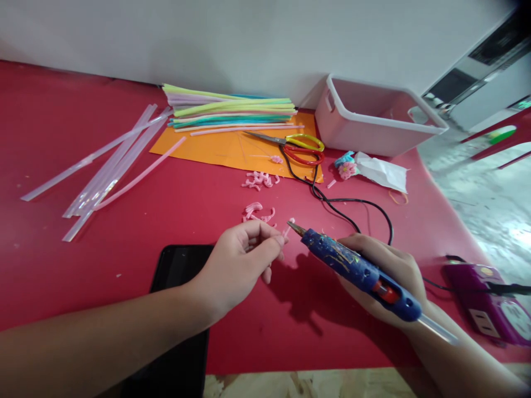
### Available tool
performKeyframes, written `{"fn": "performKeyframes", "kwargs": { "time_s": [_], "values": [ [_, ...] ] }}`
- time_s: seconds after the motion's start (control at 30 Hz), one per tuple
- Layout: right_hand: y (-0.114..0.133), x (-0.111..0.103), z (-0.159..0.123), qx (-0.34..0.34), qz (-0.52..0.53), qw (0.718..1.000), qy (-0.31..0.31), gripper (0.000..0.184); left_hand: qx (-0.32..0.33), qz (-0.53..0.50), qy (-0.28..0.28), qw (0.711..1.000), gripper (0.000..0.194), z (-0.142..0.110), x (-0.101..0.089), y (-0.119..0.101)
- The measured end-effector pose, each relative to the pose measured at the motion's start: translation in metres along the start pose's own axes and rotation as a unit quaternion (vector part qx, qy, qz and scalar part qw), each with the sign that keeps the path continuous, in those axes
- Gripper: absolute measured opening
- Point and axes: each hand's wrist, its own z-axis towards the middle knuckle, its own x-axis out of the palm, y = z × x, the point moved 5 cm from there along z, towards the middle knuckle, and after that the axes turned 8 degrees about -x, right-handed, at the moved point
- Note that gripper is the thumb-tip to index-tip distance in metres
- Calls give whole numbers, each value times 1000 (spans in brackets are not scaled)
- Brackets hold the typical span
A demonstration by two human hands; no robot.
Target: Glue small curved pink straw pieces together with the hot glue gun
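My right hand (385, 271) is wrapped round a blue hot glue gun (344, 260) with a clear glue stick poking out of its back end. Between thumb and fingers, my left hand (244, 260) pinches a short pink pipe cleaner piece (289, 225). The gun's metal nozzle is at the upper end of that piece; whether they touch I cannot tell. Just beyond my left fingers lie curled pink pipe cleaner pieces (254, 210), partly hidden by the hand. Another small heap of pink pieces (260, 179) rests farther back.
Scissors (298, 145) and a bundle of coloured pipe cleaners (232, 110) lie on orange paper (224, 157). Clear glue sticks (112, 171) are at left, a white bin (373, 124) back right. A black cord (340, 200) loops near the gun. A black phone (182, 265) and purple power strip (481, 298) flank my arms.
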Motion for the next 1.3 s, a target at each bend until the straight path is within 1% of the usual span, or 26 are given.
{"fn": "performKeyframes", "kwargs": {
  "time_s": [0.5, 0.8, 1.1, 1.2, 1.3],
  "values": [
    [3, 3, 2, -14, 6, 1000, 13, 17, 2, 9, -3, 1000, 22, 0, 0, 0],
    [3, 3, 2, -22, 21, 999, 19, 19, -4, 20, -11, 1000, 21, -1, -3, 3],
    [3, 3, 1, -21, 23, 999, 23, 21, -18, 17, -9, 1000, 18, -1, -1, 3],
    [2, 3, 0, -18, 23, 999, 17, 21, -13, 18, -8, 1000, 19, -1, -1, 3],
    [2, 1, -2, -30, 27, 999, -6, 24, -10, 22, -6, 1000, 20, -1, -1, 2]
  ]
}}
